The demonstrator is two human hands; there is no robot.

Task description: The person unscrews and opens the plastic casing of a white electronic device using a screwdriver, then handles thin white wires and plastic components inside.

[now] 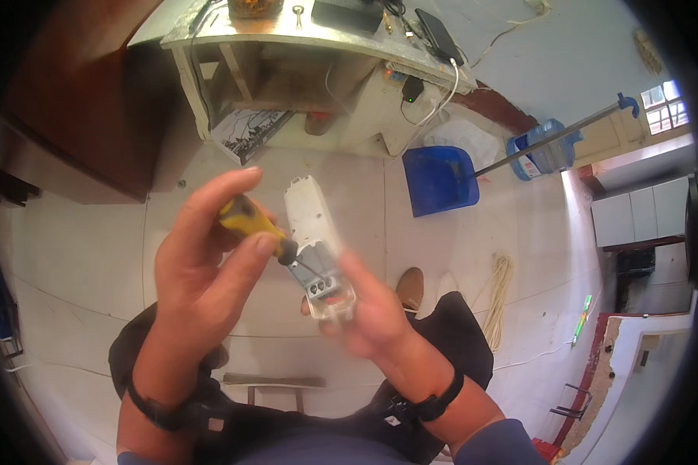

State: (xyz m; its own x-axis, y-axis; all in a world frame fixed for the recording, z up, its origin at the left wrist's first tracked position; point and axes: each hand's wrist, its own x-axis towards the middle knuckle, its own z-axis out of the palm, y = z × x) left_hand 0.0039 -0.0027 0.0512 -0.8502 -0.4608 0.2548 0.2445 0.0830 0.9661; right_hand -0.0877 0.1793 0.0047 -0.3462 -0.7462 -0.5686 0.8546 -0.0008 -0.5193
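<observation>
The left hand [202, 271] holds a yellow-handled screwdriver [260, 229] in a closed grip, its tip in the white device [314, 240] clasped by the right hand [368, 310] at 5 o'clock; this looks like screw-driving, which calls for steady turning.

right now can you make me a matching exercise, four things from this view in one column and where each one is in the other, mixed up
Things:
1. screwdriver
2. white device
3. blue dustpan
4. coiled rope

Places:
A. on the floor right of the person's knee
B. gripped in the left hand
C. on the floor beside the water jug
D. held at its lower end by the right hand

Pairs: 1-B, 2-D, 3-C, 4-A
</observation>
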